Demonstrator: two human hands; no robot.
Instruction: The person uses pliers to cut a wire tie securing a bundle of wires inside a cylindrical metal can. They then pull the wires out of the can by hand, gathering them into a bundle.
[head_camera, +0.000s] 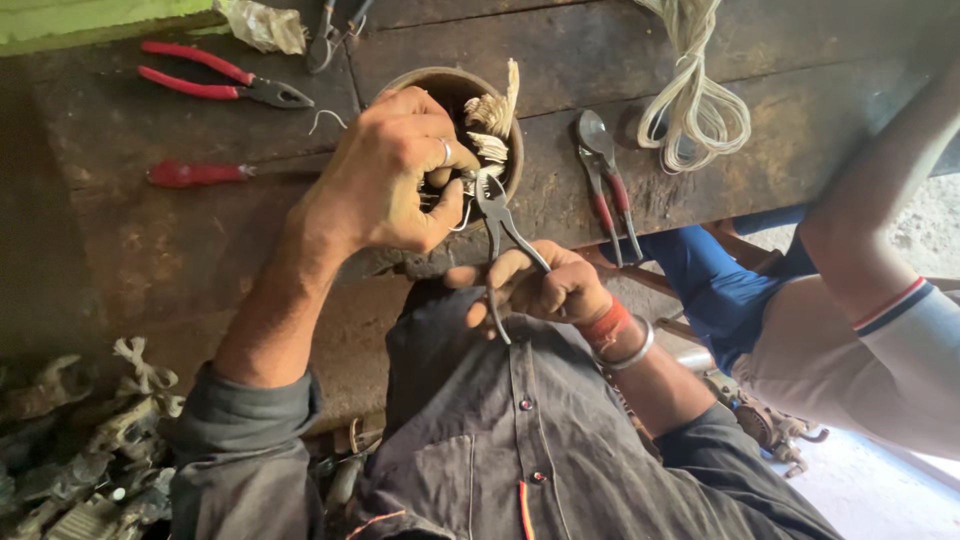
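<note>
My left hand, a ring on one finger, is closed around a round metal cylinder with pale fibrous strips sticking out of its open end. It holds the cylinder against the worn wooden bench. My right hand, with a red thread and a metal bangle on the wrist, grips the handles of grey pliers. The pliers' jaws sit at the cylinder's rim, right beside my left thumb. What the jaws pinch is hidden.
Red-handled pliers and a red-handled screwdriver lie at the left of the bench. A second pair of pliers and a coil of white cord lie to the right. Another person's arm reaches in from the right. Metal parts are piled at the lower left.
</note>
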